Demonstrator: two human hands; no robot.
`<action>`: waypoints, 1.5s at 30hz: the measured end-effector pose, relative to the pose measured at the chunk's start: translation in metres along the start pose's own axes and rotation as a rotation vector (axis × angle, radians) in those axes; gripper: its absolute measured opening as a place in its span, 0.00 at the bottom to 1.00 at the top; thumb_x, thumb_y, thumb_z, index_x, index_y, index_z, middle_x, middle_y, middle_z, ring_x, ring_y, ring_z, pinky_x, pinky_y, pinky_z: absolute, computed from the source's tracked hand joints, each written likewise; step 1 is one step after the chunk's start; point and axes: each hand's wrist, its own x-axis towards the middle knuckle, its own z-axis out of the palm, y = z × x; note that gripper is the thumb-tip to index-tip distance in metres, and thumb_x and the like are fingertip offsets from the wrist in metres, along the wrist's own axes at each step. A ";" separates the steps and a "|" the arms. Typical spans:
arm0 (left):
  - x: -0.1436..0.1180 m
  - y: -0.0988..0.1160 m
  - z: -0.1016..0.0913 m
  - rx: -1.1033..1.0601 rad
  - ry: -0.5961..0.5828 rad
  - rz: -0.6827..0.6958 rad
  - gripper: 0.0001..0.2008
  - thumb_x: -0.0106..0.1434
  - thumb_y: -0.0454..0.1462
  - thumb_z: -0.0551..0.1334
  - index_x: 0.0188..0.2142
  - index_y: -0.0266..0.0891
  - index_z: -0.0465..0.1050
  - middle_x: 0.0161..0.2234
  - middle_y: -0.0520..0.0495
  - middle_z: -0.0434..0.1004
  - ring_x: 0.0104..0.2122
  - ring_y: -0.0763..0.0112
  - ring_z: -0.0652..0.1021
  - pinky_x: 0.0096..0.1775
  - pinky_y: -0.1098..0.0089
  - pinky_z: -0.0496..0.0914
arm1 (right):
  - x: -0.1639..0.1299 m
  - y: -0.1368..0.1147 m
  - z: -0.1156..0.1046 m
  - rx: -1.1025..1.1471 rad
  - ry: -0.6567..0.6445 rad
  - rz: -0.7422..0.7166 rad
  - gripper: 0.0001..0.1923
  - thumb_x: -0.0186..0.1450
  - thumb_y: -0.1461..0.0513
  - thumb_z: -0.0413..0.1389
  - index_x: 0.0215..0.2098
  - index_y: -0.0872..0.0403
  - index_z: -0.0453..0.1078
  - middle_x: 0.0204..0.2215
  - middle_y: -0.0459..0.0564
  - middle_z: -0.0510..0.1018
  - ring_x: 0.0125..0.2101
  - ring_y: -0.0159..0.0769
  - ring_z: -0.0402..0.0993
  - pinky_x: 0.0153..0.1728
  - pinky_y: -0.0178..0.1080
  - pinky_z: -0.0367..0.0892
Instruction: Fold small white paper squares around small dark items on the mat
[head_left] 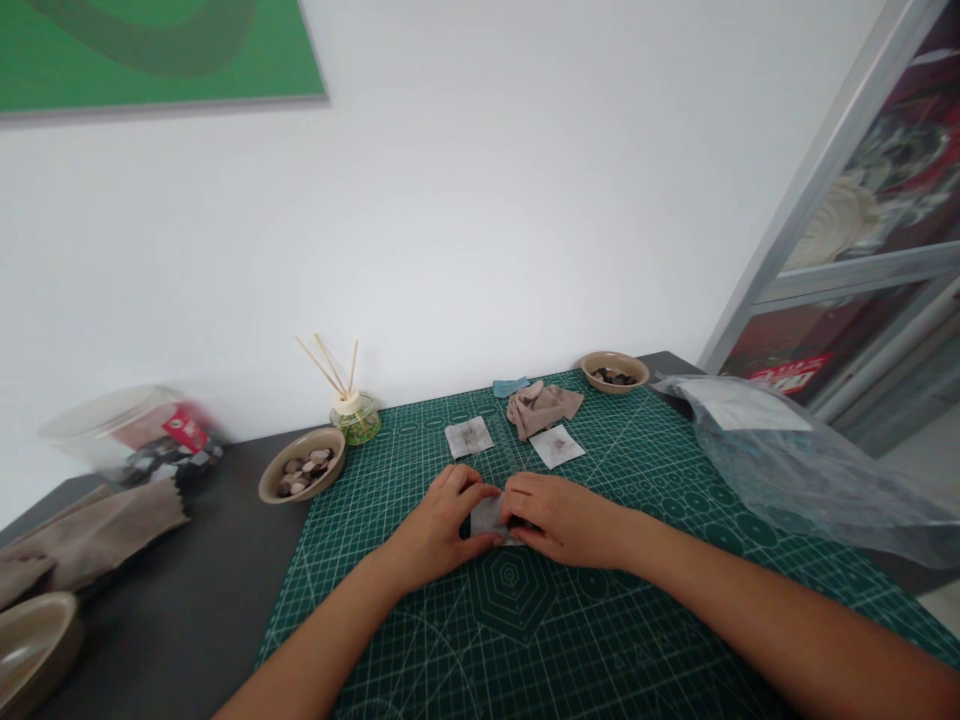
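Right now both hands are pinching one small white pad [487,517] on the green mat [600,620]: left hand [439,530] just left of it, right hand [562,520] covering its right side.

Both forearms enter from the bottom edge of the frame and converge toward its centre. The left forearm rises from the lower left; the right forearm runs in from the lower right corner, bare to the edge of the frame. The left hand [439,525] lies palm down, fingers curled inward, thumb pointing right. The right hand [562,518] lies palm down, fingers bent and pointing left. The fingertips of the two hands meet at centre frame.
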 end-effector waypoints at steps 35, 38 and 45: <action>0.001 0.002 -0.002 0.006 -0.002 -0.005 0.19 0.57 0.38 0.66 0.48 0.43 0.67 0.45 0.45 0.65 0.46 0.59 0.67 0.50 0.57 0.64 | 0.000 -0.002 0.000 -0.018 -0.018 0.023 0.06 0.61 0.68 0.56 0.38 0.58 0.68 0.34 0.51 0.72 0.35 0.36 0.68 0.38 0.37 0.64; 0.000 0.002 -0.001 0.009 0.000 -0.005 0.20 0.57 0.38 0.67 0.48 0.43 0.67 0.45 0.45 0.65 0.47 0.59 0.67 0.50 0.58 0.65 | 0.000 -0.002 0.000 -0.037 -0.006 0.037 0.05 0.62 0.67 0.55 0.37 0.57 0.68 0.34 0.51 0.72 0.35 0.36 0.68 0.38 0.37 0.64; 0.000 0.002 -0.002 0.002 0.003 -0.008 0.19 0.57 0.38 0.66 0.48 0.44 0.67 0.45 0.45 0.65 0.46 0.59 0.67 0.49 0.58 0.65 | 0.001 0.000 0.001 -0.051 -0.007 0.050 0.05 0.62 0.67 0.56 0.38 0.57 0.68 0.34 0.50 0.72 0.35 0.36 0.68 0.38 0.37 0.64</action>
